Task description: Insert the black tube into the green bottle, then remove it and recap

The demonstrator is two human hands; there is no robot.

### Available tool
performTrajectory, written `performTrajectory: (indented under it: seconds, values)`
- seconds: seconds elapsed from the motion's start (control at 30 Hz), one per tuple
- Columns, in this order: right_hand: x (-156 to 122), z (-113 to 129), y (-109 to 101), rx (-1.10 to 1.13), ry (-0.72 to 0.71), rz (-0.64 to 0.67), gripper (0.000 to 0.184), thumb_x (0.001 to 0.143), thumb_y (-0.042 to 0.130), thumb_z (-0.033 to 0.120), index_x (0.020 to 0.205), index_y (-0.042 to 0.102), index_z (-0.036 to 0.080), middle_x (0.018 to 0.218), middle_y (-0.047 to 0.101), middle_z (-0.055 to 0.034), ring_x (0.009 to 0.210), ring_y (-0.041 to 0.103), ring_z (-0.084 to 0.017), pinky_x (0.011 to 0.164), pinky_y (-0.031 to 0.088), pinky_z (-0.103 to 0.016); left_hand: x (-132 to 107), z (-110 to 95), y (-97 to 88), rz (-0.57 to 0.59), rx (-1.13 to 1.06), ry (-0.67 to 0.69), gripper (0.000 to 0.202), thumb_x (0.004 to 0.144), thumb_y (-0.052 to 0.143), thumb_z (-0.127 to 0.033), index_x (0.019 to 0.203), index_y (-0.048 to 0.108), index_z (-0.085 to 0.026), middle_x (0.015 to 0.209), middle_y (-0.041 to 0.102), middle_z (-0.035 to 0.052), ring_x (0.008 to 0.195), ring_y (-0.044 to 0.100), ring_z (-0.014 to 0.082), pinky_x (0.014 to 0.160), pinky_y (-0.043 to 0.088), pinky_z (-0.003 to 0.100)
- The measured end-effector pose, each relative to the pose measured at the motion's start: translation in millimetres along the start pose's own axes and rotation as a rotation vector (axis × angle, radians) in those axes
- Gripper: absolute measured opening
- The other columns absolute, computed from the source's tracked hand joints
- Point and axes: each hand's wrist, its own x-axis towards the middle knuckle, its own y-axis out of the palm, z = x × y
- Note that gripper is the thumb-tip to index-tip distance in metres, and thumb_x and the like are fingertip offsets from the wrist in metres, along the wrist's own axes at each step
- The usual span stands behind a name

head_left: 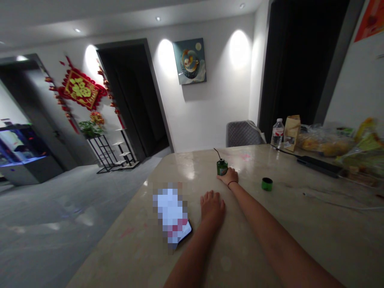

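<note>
My right hand (229,177) is wrapped round the right side of a small green bottle (221,168), which stands upright on the table (186,170). A thin dark stick (217,153) leans out of its mouth to the left. A dark band circles my right wrist. Nearer to me, my left hand (212,205) lies palm down on the tabletop with nothing visible in it. Left of that hand rests a phone (184,234), its lit screen mostly blurred out. A green cap (267,184) sits apart, to the right of the bottle.
At the back right stand a water bottle (277,134) and a paper bag (292,132), beside plastic bags (327,140). A black power strip (319,166) and a white cable (339,203) lie on the right. Behind the table is a grey chair (243,134).
</note>
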Motion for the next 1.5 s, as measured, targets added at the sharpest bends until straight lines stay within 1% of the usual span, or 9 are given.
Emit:
performTrajectory:
  seconds: [0.23, 0.37, 0.47, 0.83, 1.07, 1.17, 1.3, 1.43, 1.5]
  values:
    - [2, 0, -1, -0.050, 0.012, 0.049, 0.076, 0.047, 0.065, 0.057, 0.103, 0.054, 0.007, 0.106, 0.053, -0.0192, 0.099, 0.051, -0.028, 0.085, 0.039, -0.034, 0, 0, 0.5, 0.031, 0.005, -0.005, 0.033, 0.084, 0.032, -0.034, 0.112, 0.044, -0.022, 0.127, 0.041, 0.0066, 0.117, 0.034, 0.0211, 0.099, 0.022, 0.042]
    - [2, -5, -4, -0.041, -0.049, 0.113, 0.060, 0.057, 0.059, 0.048, 0.103, 0.057, 0.008, 0.105, 0.054, -0.0182, 0.099, 0.052, -0.026, 0.084, 0.038, -0.032, 0, 0, 1.9, 0.018, -0.005, 0.000, 0.032, 0.084, 0.032, -0.034, 0.111, 0.045, -0.022, 0.126, 0.041, 0.0062, 0.116, 0.035, 0.0212, 0.099, 0.022, 0.042]
    - [2, -8, -5, -0.032, -0.075, 0.124, 0.052, 0.060, 0.057, 0.044, 0.100, 0.059, 0.010, 0.103, 0.056, -0.0166, 0.097, 0.053, -0.025, 0.081, 0.039, -0.031, 0, 1, 3.8, -0.001, -0.006, 0.011, 0.032, 0.084, 0.032, -0.034, 0.110, 0.045, -0.022, 0.124, 0.042, 0.0065, 0.115, 0.035, 0.0210, 0.099, 0.022, 0.042]
    - [2, -10, -3, -0.091, -0.099, 0.109, 0.057, 0.064, 0.055, 0.051, 0.106, 0.057, 0.012, 0.106, 0.054, -0.0159, 0.098, 0.052, -0.024, 0.083, 0.037, -0.031, -1, 0, 3.1, 0.010, -0.004, 0.005, 0.033, 0.084, 0.032, -0.035, 0.112, 0.045, -0.022, 0.126, 0.040, 0.0066, 0.116, 0.034, 0.0211, 0.099, 0.021, 0.041]
    - [0, -13, -8, -0.083, -0.136, 0.189, 0.058, 0.064, 0.056, 0.049, 0.105, 0.055, 0.007, 0.109, 0.053, -0.0184, 0.104, 0.049, -0.026, 0.086, 0.035, -0.031, 0, -1, 0.2, 0.006, -0.013, 0.006, 0.033, 0.083, 0.034, -0.033, 0.112, 0.045, -0.022, 0.124, 0.041, 0.0066, 0.115, 0.034, 0.0213, 0.099, 0.021, 0.041]
    - [-7, -18, -10, -0.032, -0.139, 0.200, 0.066, 0.061, 0.060, 0.045, 0.114, 0.048, 0.006, 0.118, 0.047, -0.0192, 0.111, 0.044, -0.027, 0.089, 0.034, -0.030, 0, -1, -1.7, 0.015, 0.004, 0.007, 0.033, 0.083, 0.033, -0.033, 0.112, 0.045, -0.022, 0.125, 0.041, 0.0071, 0.115, 0.034, 0.0212, 0.098, 0.021, 0.040]
    - [-20, -31, -15, 0.126, -0.166, 0.182, 0.079, 0.058, 0.065, 0.036, 0.126, 0.033, 0.011, 0.130, 0.032, -0.0162, 0.120, 0.034, -0.024, 0.095, 0.030, -0.030, 0, -1, -2.8, 0.022, 0.014, 0.009, 0.034, 0.082, 0.034, -0.033, 0.112, 0.045, -0.021, 0.125, 0.041, 0.0076, 0.116, 0.034, 0.0212, 0.098, 0.021, 0.040]
    - [-35, -43, -31, 0.370, -0.210, 0.286, 0.084, 0.062, 0.062, 0.025, 0.133, 0.020, 0.013, 0.131, 0.030, -0.0163, 0.114, 0.041, -0.020, 0.092, 0.035, -0.029, 0, 0, -0.7, 0.003, 0.011, 0.011, 0.036, 0.082, 0.033, -0.032, 0.114, 0.045, -0.020, 0.123, 0.043, 0.0075, 0.115, 0.035, 0.0207, 0.098, 0.022, 0.038]
    - [-44, -50, -43, 0.501, -0.211, 0.377, 0.085, 0.066, 0.057, 0.022, 0.136, 0.009, 0.015, 0.129, 0.033, -0.0156, 0.106, 0.048, -0.017, 0.085, 0.041, -0.028, 1, 0, 0.8, -0.012, -0.006, -0.001, 0.044, 0.081, 0.034, -0.033, 0.124, 0.036, -0.019, 0.123, 0.043, 0.0084, 0.115, 0.035, 0.0202, 0.099, 0.021, 0.037]
